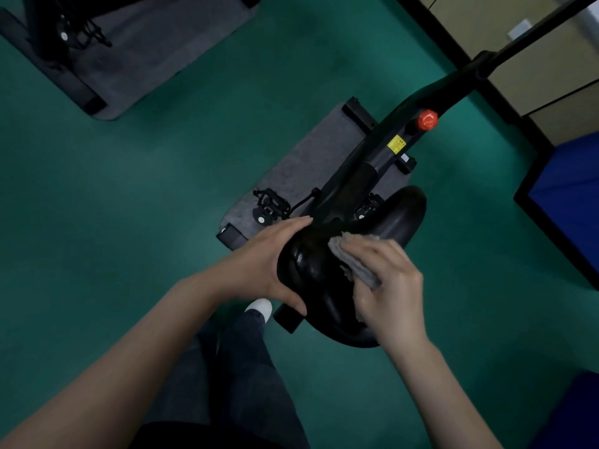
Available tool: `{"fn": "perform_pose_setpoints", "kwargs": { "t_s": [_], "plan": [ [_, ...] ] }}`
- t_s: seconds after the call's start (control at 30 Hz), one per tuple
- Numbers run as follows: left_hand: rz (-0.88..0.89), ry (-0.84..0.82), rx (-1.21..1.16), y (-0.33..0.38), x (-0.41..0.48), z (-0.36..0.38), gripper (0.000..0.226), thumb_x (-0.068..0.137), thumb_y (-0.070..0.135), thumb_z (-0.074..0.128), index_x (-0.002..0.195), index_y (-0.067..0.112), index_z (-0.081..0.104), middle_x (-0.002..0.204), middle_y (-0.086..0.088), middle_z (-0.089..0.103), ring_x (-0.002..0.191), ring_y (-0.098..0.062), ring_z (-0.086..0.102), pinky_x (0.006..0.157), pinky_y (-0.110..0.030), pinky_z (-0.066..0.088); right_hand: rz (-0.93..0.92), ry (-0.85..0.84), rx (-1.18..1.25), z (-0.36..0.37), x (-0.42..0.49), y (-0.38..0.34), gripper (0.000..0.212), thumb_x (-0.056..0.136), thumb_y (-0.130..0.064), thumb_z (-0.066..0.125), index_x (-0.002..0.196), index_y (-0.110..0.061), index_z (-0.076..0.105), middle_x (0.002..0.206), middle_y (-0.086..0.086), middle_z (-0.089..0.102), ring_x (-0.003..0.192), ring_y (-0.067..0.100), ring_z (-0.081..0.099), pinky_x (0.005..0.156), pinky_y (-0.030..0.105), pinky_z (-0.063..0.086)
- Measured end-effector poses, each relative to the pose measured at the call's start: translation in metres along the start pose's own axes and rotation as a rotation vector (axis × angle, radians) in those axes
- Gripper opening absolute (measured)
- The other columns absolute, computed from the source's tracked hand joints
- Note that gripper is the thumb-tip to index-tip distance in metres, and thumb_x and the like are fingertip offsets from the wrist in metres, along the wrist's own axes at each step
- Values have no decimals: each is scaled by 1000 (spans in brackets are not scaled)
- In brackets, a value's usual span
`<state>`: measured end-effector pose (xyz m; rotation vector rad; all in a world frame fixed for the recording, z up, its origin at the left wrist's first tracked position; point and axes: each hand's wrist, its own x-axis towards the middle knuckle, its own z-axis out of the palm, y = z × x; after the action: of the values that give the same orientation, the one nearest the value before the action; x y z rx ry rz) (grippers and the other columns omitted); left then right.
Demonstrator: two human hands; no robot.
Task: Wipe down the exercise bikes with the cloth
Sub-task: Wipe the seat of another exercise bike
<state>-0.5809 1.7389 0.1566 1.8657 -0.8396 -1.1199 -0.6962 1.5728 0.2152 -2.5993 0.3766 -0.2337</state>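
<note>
L hand (262, 257) grips the black bike seat (311, 270) from the side, fingers & thumb curled round it. R hand (385, 286) holds the grey cloth (355, 265), fingers bent over it, pressing it on the seat top. Further out, the bike frame (372, 163) w/ a red knob (427, 119) stands on a grey mat (308, 163). 2nd bike (64, 30) is far off, top left.

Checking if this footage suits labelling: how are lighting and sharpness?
Head view: dim overall, corners darker; the black saddle loses detail apart from small glints; the cloth, left hand and right hand look sharp; the second bike at top left is soft; wide-angle distortion bends the wall baseboard.
</note>
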Motion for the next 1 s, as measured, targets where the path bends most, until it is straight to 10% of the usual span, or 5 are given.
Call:
{"fn": "perform_pose_setpoints", "kwargs": {
  "t_s": [0.3, 0.57, 0.77, 1.0],
  "plan": [
    [-3, 24, -70, 3, -1, 1, 127, 39, 53, 85, 146, 35, 20, 148, 18, 23, 137, 2, 20, 114, -19, 17, 155, 154, -23, -19, -24, 19, 38, 72, 9, 54, 100, -8, 73, 96, -6, 63, 90, 10, 56, 87, 8, 38],
    [10, 4, 9, 3, 2, -2, 122, 36, 70, 80, 138, 50, 16, 133, 42, 17, 130, 10, 18, 113, -22, 16, 159, 137, 157, -26, -55, 13, 34, 78, 2, 51, 99, -9, 74, 102, -4, 69, 95, 11, 61, 86, 19, 46],
    [-56, 65, -68, 1, 5, -1, 112, 39, 73, 73, 137, 49, 24, 147, 11, 31, 138, -6, 25, 115, -26, 19, 316, 293, 142, -8, -46, 40, 32, 76, 14, 65, 101, -5, 72, 98, -1, 68, 91, 6, 60, 87, 10, 43],
    [-32, 77, -34, 8, 10, 1, 105, 36, 84, 69, 129, 58, 26, 144, 14, 32, 135, -2, 27, 111, -21, 20, 423, 325, 318, -17, -74, 51, 34, 76, 7, 63, 95, -19, 74, 94, -21, 67, 90, 7, 64, 82, 16, 47]
  ]
}}
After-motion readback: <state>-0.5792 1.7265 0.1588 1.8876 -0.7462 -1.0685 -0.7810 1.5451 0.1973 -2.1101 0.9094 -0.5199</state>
